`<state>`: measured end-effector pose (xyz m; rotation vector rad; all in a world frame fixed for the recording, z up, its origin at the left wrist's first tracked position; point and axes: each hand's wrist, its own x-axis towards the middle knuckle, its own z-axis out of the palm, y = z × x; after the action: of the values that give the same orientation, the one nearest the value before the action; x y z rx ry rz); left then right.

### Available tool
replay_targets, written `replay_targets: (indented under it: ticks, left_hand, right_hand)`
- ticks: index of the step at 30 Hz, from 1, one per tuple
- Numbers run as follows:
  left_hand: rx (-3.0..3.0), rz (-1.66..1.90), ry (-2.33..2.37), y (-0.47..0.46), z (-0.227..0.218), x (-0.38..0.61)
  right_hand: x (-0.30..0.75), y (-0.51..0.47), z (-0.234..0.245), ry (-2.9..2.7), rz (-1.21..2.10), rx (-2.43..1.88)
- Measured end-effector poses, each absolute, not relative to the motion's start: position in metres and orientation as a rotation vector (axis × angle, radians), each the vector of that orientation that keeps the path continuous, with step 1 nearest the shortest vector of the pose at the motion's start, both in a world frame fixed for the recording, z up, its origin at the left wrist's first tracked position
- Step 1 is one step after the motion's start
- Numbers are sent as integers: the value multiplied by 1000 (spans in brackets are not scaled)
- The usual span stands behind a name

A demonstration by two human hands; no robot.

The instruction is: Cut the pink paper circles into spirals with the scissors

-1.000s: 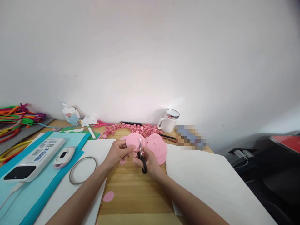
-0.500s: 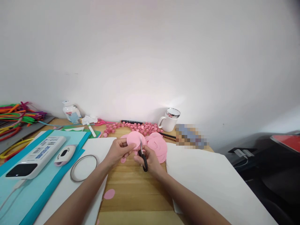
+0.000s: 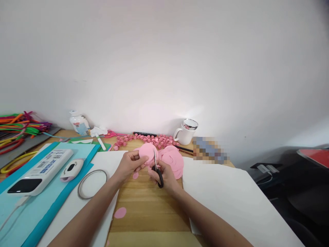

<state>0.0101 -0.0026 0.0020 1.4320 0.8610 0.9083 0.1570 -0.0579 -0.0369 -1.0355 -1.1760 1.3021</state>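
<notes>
My left hand [image 3: 132, 165] pinches a pink paper circle [image 3: 147, 152] by its lower left edge, thumb on top. In my right hand [image 3: 166, 175] is a pair of black-handled scissors [image 3: 159, 177], its blades pointing up at the right part of the circle. Whether the blades have cut into the paper I cannot tell. A pile of pink paper pieces [image 3: 175, 160], some with curved cuts, lies just right of the hands. Behind them many small rolled pink paper roses [image 3: 161, 140] are spread along the wall side.
A white mug [image 3: 185, 132] stands behind the pile. White sheets [image 3: 221, 192] lie to the right. On the left are a tape ring [image 3: 92, 184], a white power bank [image 3: 39, 173], a small white device [image 3: 72, 169], a bottle [image 3: 79, 122] and colourful pipe cleaners [image 3: 20, 125].
The scissors and my right hand have shifted very slightly at the circle's right side. My left hand keeps its pinch on the paper, almost unmoved.
</notes>
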Motion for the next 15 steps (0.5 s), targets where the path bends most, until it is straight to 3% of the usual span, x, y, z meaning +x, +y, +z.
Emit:
replay_targets:
  ticks: [15]
  left_hand:
    - [1244, 922, 827, -9, 8, 17]
  right_hand:
    - [157, -59, -41, -1159, 1330, -1064]
